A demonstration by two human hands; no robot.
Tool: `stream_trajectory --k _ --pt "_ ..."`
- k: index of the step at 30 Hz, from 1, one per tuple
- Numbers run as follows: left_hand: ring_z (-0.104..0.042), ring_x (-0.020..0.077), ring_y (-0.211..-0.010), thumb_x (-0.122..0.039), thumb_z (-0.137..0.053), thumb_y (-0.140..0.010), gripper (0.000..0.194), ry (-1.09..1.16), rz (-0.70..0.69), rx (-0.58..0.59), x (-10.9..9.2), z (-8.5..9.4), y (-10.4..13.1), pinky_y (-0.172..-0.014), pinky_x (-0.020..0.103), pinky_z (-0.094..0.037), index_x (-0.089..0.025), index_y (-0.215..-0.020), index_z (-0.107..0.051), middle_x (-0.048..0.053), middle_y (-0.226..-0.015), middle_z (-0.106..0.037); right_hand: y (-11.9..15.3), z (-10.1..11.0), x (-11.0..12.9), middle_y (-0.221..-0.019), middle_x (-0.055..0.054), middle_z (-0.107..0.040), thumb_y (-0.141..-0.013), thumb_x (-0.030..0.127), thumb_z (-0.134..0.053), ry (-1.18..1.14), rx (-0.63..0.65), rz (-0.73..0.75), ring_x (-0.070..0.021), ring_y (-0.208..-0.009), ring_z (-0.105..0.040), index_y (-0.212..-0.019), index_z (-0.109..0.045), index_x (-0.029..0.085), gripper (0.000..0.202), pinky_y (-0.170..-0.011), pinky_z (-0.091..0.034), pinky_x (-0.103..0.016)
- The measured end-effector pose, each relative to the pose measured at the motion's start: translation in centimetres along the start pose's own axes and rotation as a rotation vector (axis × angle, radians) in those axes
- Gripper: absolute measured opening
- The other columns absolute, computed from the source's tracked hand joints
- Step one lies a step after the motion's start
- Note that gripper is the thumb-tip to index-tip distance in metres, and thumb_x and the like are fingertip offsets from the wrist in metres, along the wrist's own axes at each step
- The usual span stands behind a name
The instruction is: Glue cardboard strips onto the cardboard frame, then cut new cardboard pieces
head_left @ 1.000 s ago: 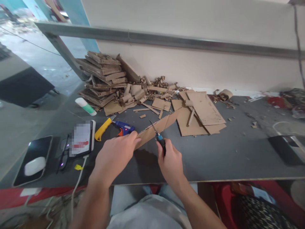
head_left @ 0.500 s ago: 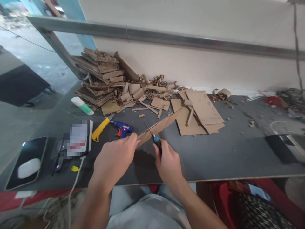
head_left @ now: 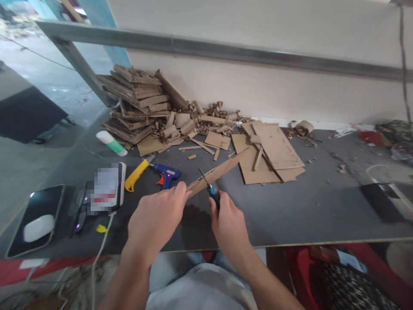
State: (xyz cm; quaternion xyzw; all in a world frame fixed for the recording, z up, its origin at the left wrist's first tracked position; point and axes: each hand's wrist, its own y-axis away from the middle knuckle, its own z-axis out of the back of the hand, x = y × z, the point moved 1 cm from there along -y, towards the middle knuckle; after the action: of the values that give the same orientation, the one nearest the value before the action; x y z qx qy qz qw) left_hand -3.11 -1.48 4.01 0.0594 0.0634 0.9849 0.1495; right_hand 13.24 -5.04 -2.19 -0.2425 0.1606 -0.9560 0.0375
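My left hand (head_left: 158, 219) is closed on the near end of a long, narrow cardboard piece (head_left: 222, 168), which is held up on edge and slants away to the right. In my right hand (head_left: 230, 221) is a craft knife (head_left: 213, 192) with a black handle and a blue collar. Its thin blade points up and to the left, against or just in front of the cardboard's upper edge; I cannot tell if it touches. Left of the cardboard lie a blue glue gun (head_left: 167, 174) and a yellow-handled cutter (head_left: 138, 174).
A stack of cardboard pieces (head_left: 138, 92) stands at the back left, beside curled scraps (head_left: 183, 125). Flat cardboard sheets (head_left: 277, 146) lie right of centre. A glue stick (head_left: 111, 143), a phone (head_left: 38, 206) with a white case (head_left: 39, 228), and a cable (head_left: 102, 249) are at left.
My right hand and the knife have shifted slightly down and to the right. The cardboard, still in my left hand, has moved only a little.
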Motion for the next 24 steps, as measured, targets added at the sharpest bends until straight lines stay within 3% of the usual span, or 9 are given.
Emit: stream_trajectory --k 5,14,24 --pt "-0.07 0.0296 -0.063 -0.037 -0.029 -0.105 0.032 0.004 0.002 0.01 -0.06 0.02 -0.04 -0.047 0.031 -0.022 -0.023 -0.09 -0.053 0.003 -0.067 -0.067 -0.04 0.02 0.21 -0.075 -0.006 -0.068 -0.107 0.039 -0.019 0.013 0.022 -0.013 -0.0181 -0.054 -0.065 -0.091 -0.051 0.02 0.041 -0.045 -0.03 -0.026" --pt "-0.072 0.0282 -0.067 -0.042 -0.025 -0.106 0.039 0.028 0.01 0.024 -0.3 0.19 -0.16 -0.048 0.03 -0.025 -0.022 -0.093 -0.056 0.005 -0.071 -0.07 -0.6 0.88 0.14 -0.056 -0.001 -0.059 -0.107 0.04 -0.016 0.088 0.125 0.019 -0.0164 -0.036 -0.054 -0.08 -0.041 0.023 0.04 -0.039 -0.017 -0.026" --pt "-0.072 0.0274 -0.066 -0.041 -0.024 -0.106 0.044 0.015 0.038 0.007 -0.64 -0.09 -0.07 -0.049 0.031 -0.026 -0.021 -0.09 -0.06 0.006 -0.067 -0.07 -0.12 0.75 0.1 -0.061 -0.001 -0.061 -0.107 0.041 -0.019 0.046 0.056 0.021 -0.0154 -0.041 -0.058 -0.081 -0.041 0.023 0.04 -0.041 -0.021 -0.025"
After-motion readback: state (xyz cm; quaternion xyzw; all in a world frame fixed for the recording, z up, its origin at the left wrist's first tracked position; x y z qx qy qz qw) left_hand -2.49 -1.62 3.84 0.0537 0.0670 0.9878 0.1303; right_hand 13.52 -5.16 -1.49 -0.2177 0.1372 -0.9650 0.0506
